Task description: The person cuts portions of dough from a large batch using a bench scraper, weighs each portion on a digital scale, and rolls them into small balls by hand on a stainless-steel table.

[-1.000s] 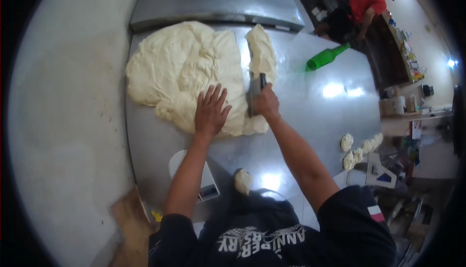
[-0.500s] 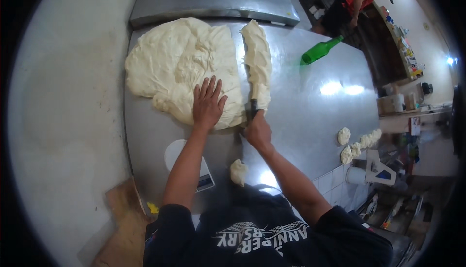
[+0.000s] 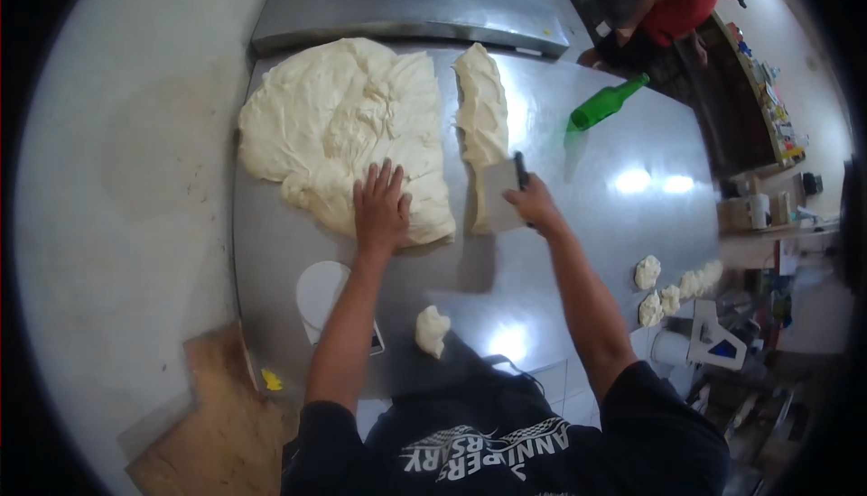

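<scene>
A large mass of pale dough (image 3: 334, 126) covers the left part of the steel table. My left hand (image 3: 381, 207) lies on its near edge, palm down with the fingers stretched out. My right hand (image 3: 536, 204) grips the dark handle of a dough scraper (image 3: 502, 194), whose wide flat blade is raised over the near end of a long dough strip (image 3: 483, 103). A gap of bare metal separates that strip from the large mass. Closer to my body lies a small lump of dough (image 3: 433, 331).
Under my left forearm stands a white kitchen scale (image 3: 318, 296). A green glass bottle (image 3: 607, 106) lies toward the far right. Several dough pieces (image 3: 647, 272) sit by the right edge. Beyond the table a person in red (image 3: 682, 4) bends over.
The scraper has come up from between the large dough and the strip and moved right over the strip. The gap between them is wider at the near end. My left hand stays on the dough.
</scene>
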`<control>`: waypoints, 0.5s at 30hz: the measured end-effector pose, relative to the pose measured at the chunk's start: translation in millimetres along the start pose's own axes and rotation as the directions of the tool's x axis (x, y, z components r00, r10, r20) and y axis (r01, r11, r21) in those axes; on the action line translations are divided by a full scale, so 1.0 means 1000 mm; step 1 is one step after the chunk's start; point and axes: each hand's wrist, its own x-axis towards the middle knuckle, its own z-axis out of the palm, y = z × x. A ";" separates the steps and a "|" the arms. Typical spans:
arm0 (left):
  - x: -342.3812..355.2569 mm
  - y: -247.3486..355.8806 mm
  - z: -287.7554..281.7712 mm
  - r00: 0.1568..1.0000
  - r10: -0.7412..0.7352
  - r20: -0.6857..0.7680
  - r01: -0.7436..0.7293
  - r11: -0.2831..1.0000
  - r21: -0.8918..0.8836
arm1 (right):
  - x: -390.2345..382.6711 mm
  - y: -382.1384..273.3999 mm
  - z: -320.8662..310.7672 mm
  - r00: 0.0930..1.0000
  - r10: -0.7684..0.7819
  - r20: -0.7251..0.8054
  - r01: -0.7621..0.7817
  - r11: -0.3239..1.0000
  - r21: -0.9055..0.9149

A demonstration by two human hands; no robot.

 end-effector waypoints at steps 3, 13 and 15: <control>-0.014 0.054 0.015 0.996 -0.060 -0.071 0.038 0.962 -0.272 | -0.014 0.007 -0.056 0.995 0.044 0.084 -0.072 0.928 0.365; 0.001 0.188 0.086 0.967 -0.214 0.137 0.241 0.943 -0.229 | 0.238 -0.033 -0.116 0.946 -0.273 -0.172 0.181 0.891 -0.417; 0.005 0.192 0.089 0.950 -0.274 0.149 0.300 0.931 -0.206 | 0.293 -0.053 -0.113 0.954 -0.242 -0.175 0.128 0.861 -0.493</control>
